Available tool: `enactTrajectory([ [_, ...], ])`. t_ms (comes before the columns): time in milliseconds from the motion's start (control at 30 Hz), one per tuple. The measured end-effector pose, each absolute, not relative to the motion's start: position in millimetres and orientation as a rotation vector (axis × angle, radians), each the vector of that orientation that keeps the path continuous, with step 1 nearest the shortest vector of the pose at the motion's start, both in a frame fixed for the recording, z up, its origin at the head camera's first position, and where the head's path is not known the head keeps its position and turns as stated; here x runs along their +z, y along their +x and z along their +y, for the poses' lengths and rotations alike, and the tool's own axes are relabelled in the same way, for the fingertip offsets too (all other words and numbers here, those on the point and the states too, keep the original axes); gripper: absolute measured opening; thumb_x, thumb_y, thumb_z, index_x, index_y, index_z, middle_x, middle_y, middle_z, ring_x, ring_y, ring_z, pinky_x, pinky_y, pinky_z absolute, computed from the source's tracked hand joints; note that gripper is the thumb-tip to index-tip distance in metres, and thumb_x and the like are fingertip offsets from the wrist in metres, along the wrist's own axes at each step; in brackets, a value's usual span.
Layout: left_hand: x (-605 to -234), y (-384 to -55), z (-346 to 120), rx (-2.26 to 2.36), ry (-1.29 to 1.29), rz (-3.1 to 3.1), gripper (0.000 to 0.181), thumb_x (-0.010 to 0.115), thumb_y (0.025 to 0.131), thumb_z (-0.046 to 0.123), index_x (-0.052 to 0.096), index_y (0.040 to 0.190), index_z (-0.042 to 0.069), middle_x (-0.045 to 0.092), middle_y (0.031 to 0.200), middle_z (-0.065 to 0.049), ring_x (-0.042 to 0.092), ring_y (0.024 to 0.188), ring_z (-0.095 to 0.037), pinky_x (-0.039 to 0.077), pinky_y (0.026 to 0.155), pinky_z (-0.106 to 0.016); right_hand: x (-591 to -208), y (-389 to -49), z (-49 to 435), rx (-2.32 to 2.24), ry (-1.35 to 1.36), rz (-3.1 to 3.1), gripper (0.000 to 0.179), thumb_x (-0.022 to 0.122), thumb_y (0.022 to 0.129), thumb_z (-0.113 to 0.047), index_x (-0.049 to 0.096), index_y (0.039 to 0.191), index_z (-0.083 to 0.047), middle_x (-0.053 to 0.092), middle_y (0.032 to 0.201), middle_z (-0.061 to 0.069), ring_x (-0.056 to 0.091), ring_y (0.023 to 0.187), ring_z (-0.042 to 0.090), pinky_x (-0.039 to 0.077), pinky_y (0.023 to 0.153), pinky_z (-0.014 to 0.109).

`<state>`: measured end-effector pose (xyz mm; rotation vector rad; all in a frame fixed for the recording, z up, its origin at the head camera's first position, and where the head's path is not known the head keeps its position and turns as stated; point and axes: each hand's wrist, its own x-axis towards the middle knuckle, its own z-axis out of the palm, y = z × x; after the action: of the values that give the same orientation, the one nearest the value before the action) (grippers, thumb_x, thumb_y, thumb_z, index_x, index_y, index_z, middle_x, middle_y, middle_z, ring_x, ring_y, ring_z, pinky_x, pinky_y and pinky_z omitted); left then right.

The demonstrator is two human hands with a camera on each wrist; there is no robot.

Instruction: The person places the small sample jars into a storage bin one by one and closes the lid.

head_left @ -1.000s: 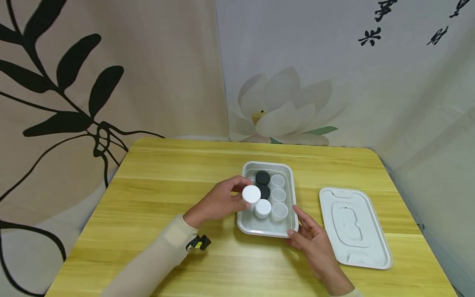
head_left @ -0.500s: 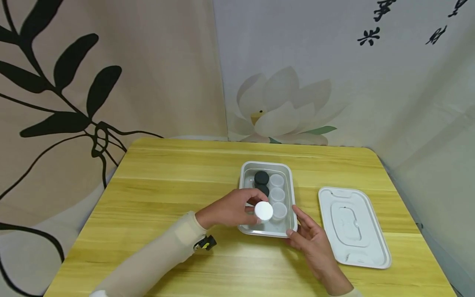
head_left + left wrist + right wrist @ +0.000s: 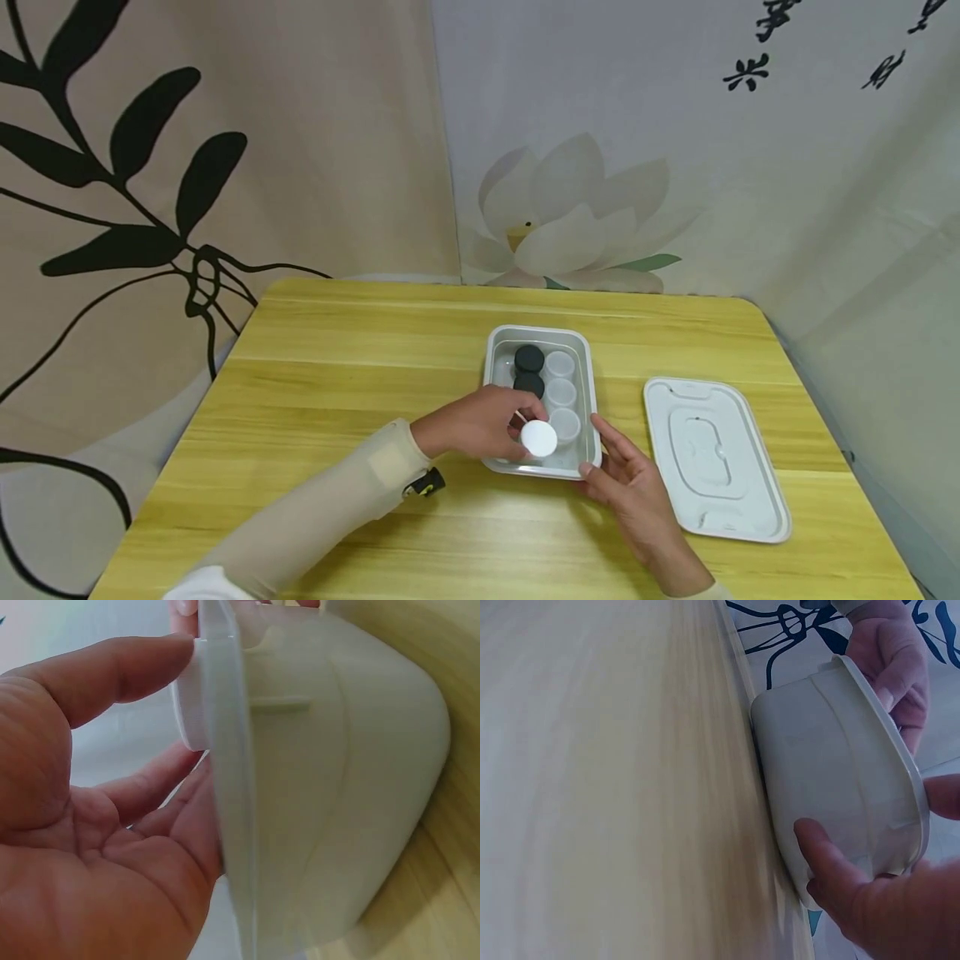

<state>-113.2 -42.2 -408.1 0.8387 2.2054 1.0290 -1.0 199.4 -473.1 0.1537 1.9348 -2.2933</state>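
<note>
My left hand (image 3: 480, 423) pinches a small round jar with a white lid (image 3: 538, 438) over the near-left part of a white plastic box (image 3: 498, 468). In the left wrist view, thumb and fingers are on either side of the lid (image 3: 190, 705), just above the box rim. Inside the box stand two black-lidded jars (image 3: 529, 359) and, to their right, a column of three jars with translucent lids (image 3: 560, 392). My right hand (image 3: 633, 496) holds the box's near right corner; the right wrist view shows fingers against its outer wall (image 3: 825, 765).
A white box lid (image 3: 716, 458) lies flat on the wooden table (image 3: 360, 350), right of the box. Behind the table's back edge hangs a printed curtain (image 3: 360, 142). A small black device (image 3: 424, 482) sits on my left wrist.
My left hand has moved right and toward me with the white-lidded jar, from the box's left side to its near part. The second white-lidded jar is now hidden. My right hand stays put.
</note>
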Motion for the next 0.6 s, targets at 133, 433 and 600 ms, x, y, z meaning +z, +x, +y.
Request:
enactTrajectory([
  [133, -409.4, -113.9, -40.6, 1.003, 0.828, 2.206, 0.036, 0.088, 0.082, 0.004, 0.073, 0.111, 0.017, 0.075, 0.111, 0.0, 0.069, 0.101, -0.015, 0.056, 0.087, -0.022, -473.6, -1.0, 199.2, -2.294, 0.16, 1.928, 0.075, 0.07, 0.096, 0.003, 0.037, 0.163, -0.004, 0.052, 0.159, -0.008, 0.065, 0.126, 0.016, 0.064, 0.09, 0.042],
  [433, -404.4, -116.9, -37.4, 0.82, 0.923, 2.261, 0.038, 0.089, 0.082, 0.003, 0.076, 0.116, 0.013, 0.075, 0.106, 0.002, 0.068, 0.097, -0.016, 0.053, 0.083, -0.021, -472.4, -0.2, 198.2, -2.317, 0.139, 1.928, 0.074, 0.069, 0.096, 0.004, 0.037, 0.163, -0.003, 0.055, 0.157, -0.01, 0.065, 0.128, 0.018, 0.065, 0.088, 0.041],
  [600, -401.5, -117.2, -36.0, 0.735, 0.971, 2.277, 0.038, 0.088, 0.084, 0.003, 0.077, 0.119, 0.014, 0.074, 0.107, 0.001, 0.066, 0.094, -0.014, 0.052, 0.081, -0.02, -472.6, -0.6, 198.7, -2.306, 0.135, 1.936, 0.074, 0.069, 0.097, 0.003, 0.037, 0.163, -0.004, 0.054, 0.158, -0.008, 0.063, 0.13, 0.018, 0.064, 0.089, 0.039],
])
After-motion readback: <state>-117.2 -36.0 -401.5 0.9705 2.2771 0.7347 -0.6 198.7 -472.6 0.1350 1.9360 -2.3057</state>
